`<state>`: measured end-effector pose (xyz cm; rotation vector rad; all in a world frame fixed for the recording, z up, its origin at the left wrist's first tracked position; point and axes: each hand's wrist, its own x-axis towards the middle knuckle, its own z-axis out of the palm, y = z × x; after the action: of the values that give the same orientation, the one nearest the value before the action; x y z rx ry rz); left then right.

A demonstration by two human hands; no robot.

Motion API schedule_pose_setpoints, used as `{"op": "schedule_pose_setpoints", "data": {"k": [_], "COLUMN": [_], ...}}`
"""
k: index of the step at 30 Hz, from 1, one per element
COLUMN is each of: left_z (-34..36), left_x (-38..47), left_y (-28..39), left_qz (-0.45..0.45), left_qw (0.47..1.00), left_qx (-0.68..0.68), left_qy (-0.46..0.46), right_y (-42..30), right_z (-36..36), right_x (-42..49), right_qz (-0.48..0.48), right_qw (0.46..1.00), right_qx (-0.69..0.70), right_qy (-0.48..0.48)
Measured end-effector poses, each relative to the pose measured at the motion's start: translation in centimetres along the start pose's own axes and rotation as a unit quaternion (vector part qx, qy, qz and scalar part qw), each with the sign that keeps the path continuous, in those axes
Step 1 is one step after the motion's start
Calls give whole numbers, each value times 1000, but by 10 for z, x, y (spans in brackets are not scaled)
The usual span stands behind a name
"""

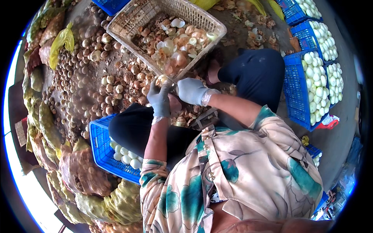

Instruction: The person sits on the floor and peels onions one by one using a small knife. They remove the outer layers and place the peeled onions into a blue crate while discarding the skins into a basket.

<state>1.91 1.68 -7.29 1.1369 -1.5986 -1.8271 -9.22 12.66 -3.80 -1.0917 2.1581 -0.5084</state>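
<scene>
My left hand [159, 98], in a grey glove, grips a brownish-yellow onion [162, 79] by the near corner of a dirty off-white plastic crate [142, 60]. Close beside it, my right hand [191, 91], gloved too, is curled around what looks like a small knife, mostly hidden by the fingers. Loose onion skins and cut ends [174, 49] lie inside the crate. Unpeeled onions [110, 88] are spread over the floor to the left of my hands.
A blue crate [97, 145] of peeled onions [126, 155] stands by my left knee. More blue crates [294, 78] full of peeled onions line the right. Stuffed mesh sacks [84, 171] are piled along the left. A yellow bag [61, 43] lies among the floor onions.
</scene>
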Motion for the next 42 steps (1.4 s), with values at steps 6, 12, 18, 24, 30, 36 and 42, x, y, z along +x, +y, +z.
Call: {"op": "schedule_pose_setpoints", "data": {"k": [6,12,18,24,30,36,42], "left_z": [-3,0,-5,11,4,17,34], "left_x": [-1,-1,7,-1,-8,-25,-24], "left_y": [-2,28,24,34,53,75,50], "left_qz": [57,8,-43,43,-33,102,341], "left_qw": [998,998,981,994,941,985,876], "left_qx": [1,-56,-179,-28,-262,-56,340], "left_qy": [17,-32,-63,-97,-212,-124,-40], "right_y": [0,2,20,29,17,1,-3], "right_z": [-7,-46,-49,-25,-43,-66,-46], "right_x": [-4,-8,-3,16,5,-14,-7], "right_qz": [-32,50,87,-33,18,11,-21], "right_qw": [999,930,873,952,755,756,825], "right_qx": [7,339,471,273,652,637,536], "right_qy": [8,-136,-89,132,67,150,177]}}
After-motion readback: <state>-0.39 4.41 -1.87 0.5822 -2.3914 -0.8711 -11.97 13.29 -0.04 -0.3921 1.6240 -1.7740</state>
